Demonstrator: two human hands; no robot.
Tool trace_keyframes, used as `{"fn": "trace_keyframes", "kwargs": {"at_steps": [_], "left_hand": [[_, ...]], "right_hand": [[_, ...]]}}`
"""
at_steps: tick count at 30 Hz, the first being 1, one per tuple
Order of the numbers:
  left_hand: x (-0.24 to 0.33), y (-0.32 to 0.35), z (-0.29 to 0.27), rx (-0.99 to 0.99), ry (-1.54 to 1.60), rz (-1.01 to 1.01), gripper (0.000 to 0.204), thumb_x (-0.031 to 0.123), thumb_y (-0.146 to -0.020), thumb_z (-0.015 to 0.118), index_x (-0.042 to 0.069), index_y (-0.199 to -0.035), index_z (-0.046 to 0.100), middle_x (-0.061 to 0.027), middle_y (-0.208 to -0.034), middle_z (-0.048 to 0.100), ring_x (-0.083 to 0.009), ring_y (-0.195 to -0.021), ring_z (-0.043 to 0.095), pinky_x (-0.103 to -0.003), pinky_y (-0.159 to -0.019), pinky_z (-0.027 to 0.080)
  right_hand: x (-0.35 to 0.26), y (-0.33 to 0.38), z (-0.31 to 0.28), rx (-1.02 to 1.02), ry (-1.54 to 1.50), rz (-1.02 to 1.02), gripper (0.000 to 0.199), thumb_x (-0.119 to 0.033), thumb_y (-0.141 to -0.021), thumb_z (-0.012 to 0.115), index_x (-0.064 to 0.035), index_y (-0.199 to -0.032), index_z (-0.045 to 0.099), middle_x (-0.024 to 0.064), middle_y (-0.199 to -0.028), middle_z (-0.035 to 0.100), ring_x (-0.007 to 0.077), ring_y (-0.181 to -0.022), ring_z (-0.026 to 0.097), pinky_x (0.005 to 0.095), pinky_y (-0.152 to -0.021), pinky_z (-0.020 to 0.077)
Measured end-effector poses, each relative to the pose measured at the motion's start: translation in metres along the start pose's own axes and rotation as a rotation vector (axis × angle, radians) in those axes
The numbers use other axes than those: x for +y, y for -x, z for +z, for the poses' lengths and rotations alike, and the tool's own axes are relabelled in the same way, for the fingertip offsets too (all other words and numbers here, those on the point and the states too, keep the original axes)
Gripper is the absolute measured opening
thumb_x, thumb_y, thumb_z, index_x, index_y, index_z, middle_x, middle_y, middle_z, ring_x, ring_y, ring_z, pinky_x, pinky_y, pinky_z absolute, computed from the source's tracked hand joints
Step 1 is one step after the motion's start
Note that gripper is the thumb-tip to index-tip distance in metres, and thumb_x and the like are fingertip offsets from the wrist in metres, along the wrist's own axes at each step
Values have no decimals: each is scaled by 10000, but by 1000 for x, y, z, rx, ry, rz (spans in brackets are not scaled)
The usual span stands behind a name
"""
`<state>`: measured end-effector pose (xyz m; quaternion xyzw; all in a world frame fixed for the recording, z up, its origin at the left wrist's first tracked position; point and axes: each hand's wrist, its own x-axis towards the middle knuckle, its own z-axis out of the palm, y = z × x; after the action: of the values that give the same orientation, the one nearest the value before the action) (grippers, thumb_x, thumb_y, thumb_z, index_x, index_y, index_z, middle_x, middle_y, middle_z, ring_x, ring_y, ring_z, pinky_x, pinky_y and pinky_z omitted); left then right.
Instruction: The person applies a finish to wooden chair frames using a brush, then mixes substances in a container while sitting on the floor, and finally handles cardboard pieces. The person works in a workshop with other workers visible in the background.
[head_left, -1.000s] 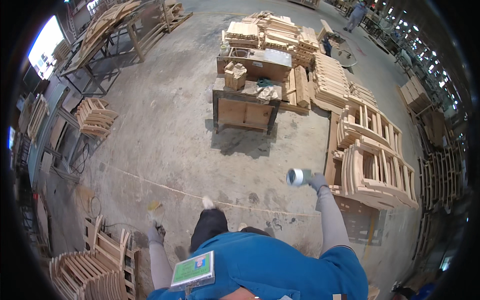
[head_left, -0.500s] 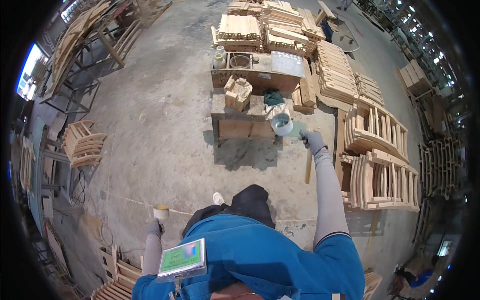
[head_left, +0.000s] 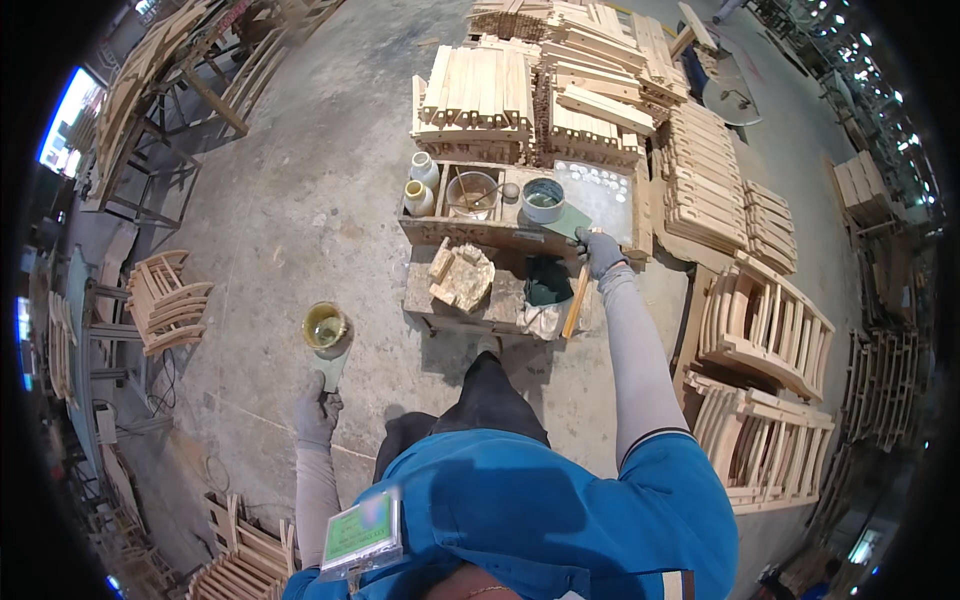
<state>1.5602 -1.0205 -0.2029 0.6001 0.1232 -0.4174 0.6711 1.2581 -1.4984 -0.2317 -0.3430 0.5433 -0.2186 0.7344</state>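
Observation:
My left hand (head_left: pixel 318 412), in a grey glove, is closed on the flat greenish handle (head_left: pixel 333 374) of a yellowish cup (head_left: pixel 325 327). The cup is out to the left above the floor, its open top showing some liquid. My right hand (head_left: pixel 600 252), also gloved, is closed on the flat green handle (head_left: pixel 571 221) of a white cup (head_left: pixel 543 201) with dark contents. A wooden stick (head_left: pixel 577 300) hangs down from the same hand. The white cup is over the wooden box (head_left: pixel 470 235); whether it touches is unclear.
In the box are two bottles (head_left: pixel 420 185) and a round tub (head_left: pixel 471 194), beside a spotted white board (head_left: pixel 598 200). A wooden block (head_left: pixel 463 277) and a dark green cloth (head_left: pixel 547 281) lie on the low bench (head_left: pixel 425 290). Stacked wooden parts (head_left: pixel 478 90) stand behind; slatted frames (head_left: pixel 765 325) stand right.
I have stepped closer to the bench. The white cup has moved from the bench's right side to over the box. The left cup has come forward, its opening now showing.

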Motion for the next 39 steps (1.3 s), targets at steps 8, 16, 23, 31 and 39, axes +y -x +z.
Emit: {"fn": "trace_keyframes", "kwargs": {"at_steps": [8, 16, 23, 31, 39], "left_hand": [[6, -2, 96, -86, -182, -24, 261, 280, -879, 528, 26, -936, 533, -44, -697, 547, -98, -499, 497, -202, -453, 399], [0, -28, 163, -218, -346, -123, 297, 309, -880, 521, 13, -895, 531, -22, -648, 524, -86, -497, 486, -197, -470, 394], [-10, -30, 165, -205, -276, -128, 315, 317, -876, 523, 3, -888, 536, -35, -668, 542, -88, -500, 514, -194, -460, 402], [-6, 13, 112, 32, -57, -35, 194, 229, -893, 507, 38, -908, 529, -41, -653, 575, -99, -467, 542, -198, -461, 455], [-7, 12, 131, 11, -45, -110, 215, 234, -892, 512, 24, -929, 532, -23, -632, 547, -88, -481, 507, -176, -433, 400]], "right_hand": [[-12, -49, -13, -87, 543, 84, 250, -314, -801, 592, -67, -802, 631, 25, -636, 614, 79, -455, 464, 220, -397, 354], [-109, 12, 19, -154, 649, -240, 420, -413, -837, 533, -5, -792, 623, 15, -607, 586, 111, -479, 514, 237, -453, 415], [-148, -8, 102, -177, 425, -748, 371, -335, -914, 456, -7, -929, 630, 37, -789, 625, 81, -707, 546, 231, -616, 443], [-67, -85, 168, -308, 768, -575, 394, -395, -796, 600, -6, -858, 616, 81, -599, 564, 122, -511, 534, 249, -500, 425], [-36, -138, 169, -395, 1627, -800, 189, -204, -771, 529, -44, -846, 598, 181, -870, 609, 321, -856, 590, 414, -706, 472]]}}
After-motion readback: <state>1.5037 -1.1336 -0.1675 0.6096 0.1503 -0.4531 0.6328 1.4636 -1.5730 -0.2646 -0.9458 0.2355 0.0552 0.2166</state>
